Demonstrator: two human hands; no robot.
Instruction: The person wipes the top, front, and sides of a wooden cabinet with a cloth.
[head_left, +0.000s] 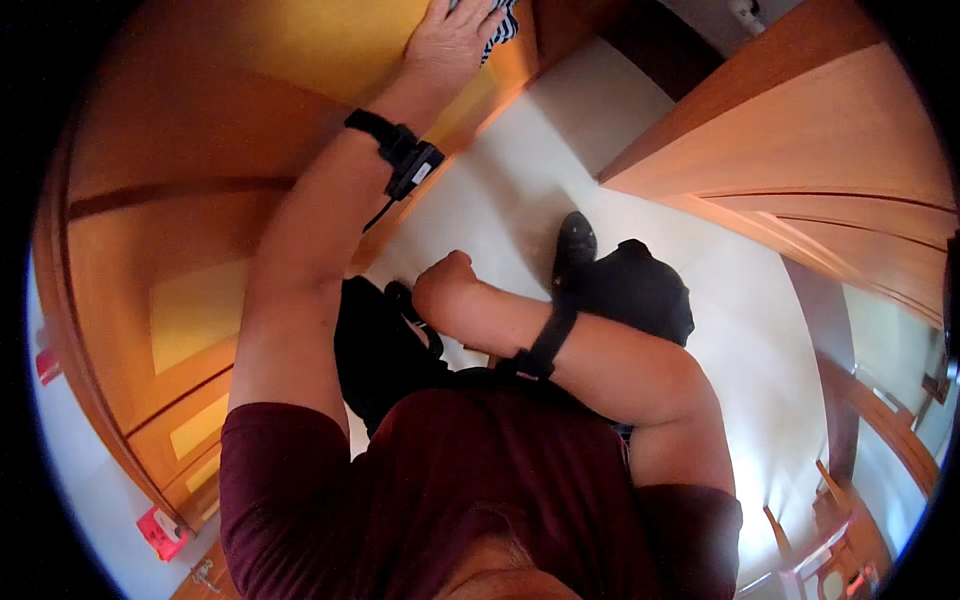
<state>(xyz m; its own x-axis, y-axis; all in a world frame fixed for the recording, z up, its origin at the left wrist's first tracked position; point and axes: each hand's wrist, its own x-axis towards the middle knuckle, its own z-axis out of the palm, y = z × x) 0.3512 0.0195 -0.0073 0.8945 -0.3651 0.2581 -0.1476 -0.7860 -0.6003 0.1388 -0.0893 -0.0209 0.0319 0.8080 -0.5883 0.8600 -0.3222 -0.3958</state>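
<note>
My left hand (454, 34) reaches up to the top of the view. It lies over a black-and-white striped cloth (507, 28), which it presses against the yellowish panel (330, 34) of a wooden cupboard or door. Part of the cloth is hidden under the palm or cut off by the picture's upper edge. In front of my waist, my right hand (444, 291) is curled into a fist with the arm bent across my body. Nothing shows in that fist, though its inner side is turned away.
Wooden panelling (195, 322) runs along the left. An open wooden door (787, 142) stands at the right, over a pale tiled floor (735, 277). Wooden furniture (840, 517) is at the lower right. A pink box (161, 532) sits at the lower left.
</note>
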